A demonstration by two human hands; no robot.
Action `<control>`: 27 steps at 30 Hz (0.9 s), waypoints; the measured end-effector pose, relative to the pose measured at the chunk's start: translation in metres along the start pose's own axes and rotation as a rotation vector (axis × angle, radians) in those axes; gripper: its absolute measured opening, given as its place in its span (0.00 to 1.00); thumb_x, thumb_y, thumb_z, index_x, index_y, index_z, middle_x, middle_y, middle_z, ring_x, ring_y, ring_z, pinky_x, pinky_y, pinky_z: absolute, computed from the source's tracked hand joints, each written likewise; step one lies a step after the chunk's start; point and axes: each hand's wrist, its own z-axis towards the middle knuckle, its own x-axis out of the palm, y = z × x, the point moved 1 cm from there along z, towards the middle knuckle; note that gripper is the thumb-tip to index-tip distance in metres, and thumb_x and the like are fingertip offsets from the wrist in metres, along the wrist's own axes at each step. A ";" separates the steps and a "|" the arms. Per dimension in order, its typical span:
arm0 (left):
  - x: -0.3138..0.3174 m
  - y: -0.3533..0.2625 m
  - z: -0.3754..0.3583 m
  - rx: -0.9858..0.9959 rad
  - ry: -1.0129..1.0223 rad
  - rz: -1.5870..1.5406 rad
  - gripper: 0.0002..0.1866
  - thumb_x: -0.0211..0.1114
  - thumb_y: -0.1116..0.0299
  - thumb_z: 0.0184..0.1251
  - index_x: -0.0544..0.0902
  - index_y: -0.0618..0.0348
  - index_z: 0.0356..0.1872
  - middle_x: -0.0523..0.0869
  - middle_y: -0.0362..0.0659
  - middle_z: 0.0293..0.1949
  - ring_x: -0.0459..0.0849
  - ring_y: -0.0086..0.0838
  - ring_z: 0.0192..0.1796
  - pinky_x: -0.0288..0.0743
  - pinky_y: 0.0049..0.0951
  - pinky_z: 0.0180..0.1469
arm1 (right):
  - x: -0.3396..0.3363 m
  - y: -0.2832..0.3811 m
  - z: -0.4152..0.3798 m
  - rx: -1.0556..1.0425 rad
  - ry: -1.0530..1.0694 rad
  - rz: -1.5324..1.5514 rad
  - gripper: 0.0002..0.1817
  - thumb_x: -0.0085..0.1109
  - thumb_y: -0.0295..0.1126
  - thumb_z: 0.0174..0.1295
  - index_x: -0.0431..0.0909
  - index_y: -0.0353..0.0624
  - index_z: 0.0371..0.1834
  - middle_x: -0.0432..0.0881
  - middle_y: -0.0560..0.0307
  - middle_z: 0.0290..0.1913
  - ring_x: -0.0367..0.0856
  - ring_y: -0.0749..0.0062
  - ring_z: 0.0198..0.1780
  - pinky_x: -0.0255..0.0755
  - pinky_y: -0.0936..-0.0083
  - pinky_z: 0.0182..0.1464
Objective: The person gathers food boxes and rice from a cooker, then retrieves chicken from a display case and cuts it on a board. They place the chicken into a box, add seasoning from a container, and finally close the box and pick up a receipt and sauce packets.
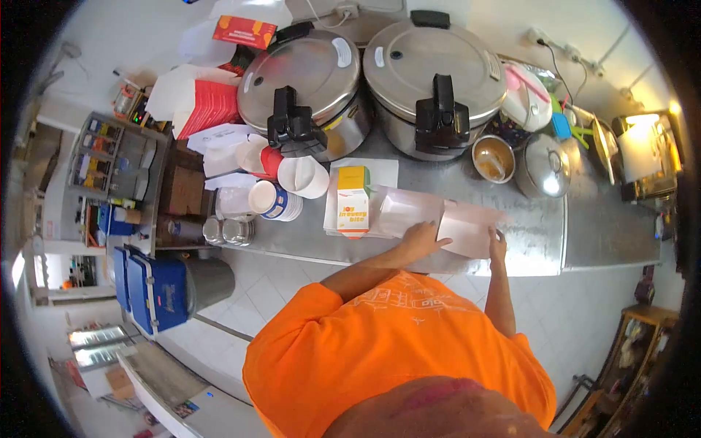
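A pale paperboard food box, unfolded with two panels, lies on the steel counter before me. My left hand rests on its near middle, fingers spread and thumb apart. At the box's right edge, my right hand pinches the board between thumb and fingers. The right part of the box is slightly blurred. Just left of it stands a yellow and white printed carton, on white paper sheets.
Two large lidded steel cookers stand behind. To the left are paper cups, glass jars and red-and-white cartons. A steel bowl and a lidded pot sit right. A blue cooler is on the floor.
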 end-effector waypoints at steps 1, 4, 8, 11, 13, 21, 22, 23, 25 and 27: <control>-0.033 -0.014 -0.005 0.000 -0.021 -0.030 0.22 0.63 0.50 0.61 0.80 0.64 0.37 0.83 0.57 0.36 0.81 0.55 0.41 0.74 0.50 0.47 | 0.000 0.010 -0.005 -0.011 -0.042 -0.014 0.38 0.59 0.53 0.60 0.66 0.36 0.65 0.72 0.38 0.59 0.71 0.52 0.59 0.64 0.61 0.59; -0.192 0.024 0.030 0.680 -0.807 0.138 0.15 0.65 0.56 0.54 0.82 0.57 0.34 0.82 0.51 0.34 0.80 0.49 0.40 0.74 0.46 0.45 | 0.002 0.006 -0.009 -0.164 -0.145 0.025 0.36 0.59 0.49 0.61 0.63 0.37 0.66 0.68 0.40 0.63 0.66 0.53 0.63 0.59 0.61 0.64; -0.456 0.027 0.092 0.269 -1.015 1.085 0.20 0.62 0.63 0.55 0.76 0.55 0.50 0.79 0.44 0.52 0.75 0.40 0.55 0.68 0.48 0.54 | -0.003 -0.012 -0.041 -0.311 -0.324 0.106 0.24 0.51 0.34 0.66 0.64 0.37 0.63 0.66 0.46 0.62 0.62 0.56 0.65 0.53 0.62 0.67; -0.560 0.140 0.169 0.047 -0.823 1.396 0.27 0.69 0.63 0.52 0.75 0.46 0.56 0.77 0.40 0.58 0.72 0.35 0.63 0.64 0.51 0.60 | -0.007 -0.051 -0.066 -0.263 -0.509 -0.013 0.22 0.51 0.35 0.66 0.67 0.35 0.59 0.69 0.45 0.58 0.66 0.52 0.60 0.57 0.61 0.64; -0.577 0.144 0.184 -0.032 -0.768 1.401 0.30 0.73 0.64 0.50 0.74 0.43 0.58 0.78 0.39 0.58 0.71 0.34 0.65 0.62 0.53 0.62 | -0.008 -0.095 -0.087 -0.255 -0.642 -0.155 0.21 0.51 0.34 0.65 0.69 0.32 0.57 0.71 0.43 0.56 0.67 0.53 0.60 0.59 0.61 0.63; -0.650 0.188 0.130 -0.282 -0.370 1.048 0.23 0.78 0.66 0.41 0.80 0.51 0.42 0.82 0.45 0.47 0.82 0.40 0.52 0.76 0.42 0.52 | 0.053 -0.147 -0.158 0.065 -0.428 -0.206 0.16 0.52 0.33 0.61 0.77 0.31 0.46 0.79 0.42 0.46 0.76 0.54 0.50 0.67 0.64 0.56; -0.659 0.187 0.114 -0.278 -0.461 1.030 0.22 0.77 0.68 0.42 0.81 0.51 0.42 0.83 0.45 0.47 0.82 0.40 0.52 0.76 0.44 0.52 | 0.063 -0.145 -0.157 0.070 -0.371 -0.204 0.16 0.52 0.33 0.61 0.77 0.31 0.46 0.80 0.42 0.45 0.76 0.54 0.50 0.68 0.64 0.56; -0.671 0.200 0.107 -0.277 -0.460 1.034 0.22 0.77 0.68 0.42 0.81 0.51 0.42 0.83 0.45 0.47 0.82 0.40 0.52 0.76 0.44 0.52 | 0.073 -0.142 -0.153 0.072 -0.318 -0.202 0.16 0.53 0.33 0.60 0.77 0.31 0.45 0.80 0.42 0.45 0.77 0.55 0.49 0.68 0.64 0.55; -0.687 0.236 0.089 -0.299 -0.477 0.894 0.20 0.76 0.69 0.44 0.81 0.49 0.43 0.82 0.44 0.50 0.82 0.38 0.53 0.75 0.42 0.54 | 0.083 -0.137 -0.144 0.076 -0.212 -0.208 0.16 0.53 0.33 0.60 0.78 0.31 0.44 0.81 0.42 0.44 0.77 0.55 0.48 0.69 0.64 0.55; -0.688 0.266 0.077 -0.360 -0.422 0.844 0.19 0.75 0.69 0.45 0.81 0.48 0.42 0.83 0.43 0.50 0.82 0.37 0.53 0.73 0.46 0.56 | 0.086 -0.137 -0.143 0.091 -0.117 -0.214 0.15 0.53 0.32 0.59 0.79 0.31 0.43 0.81 0.43 0.43 0.78 0.55 0.47 0.69 0.64 0.54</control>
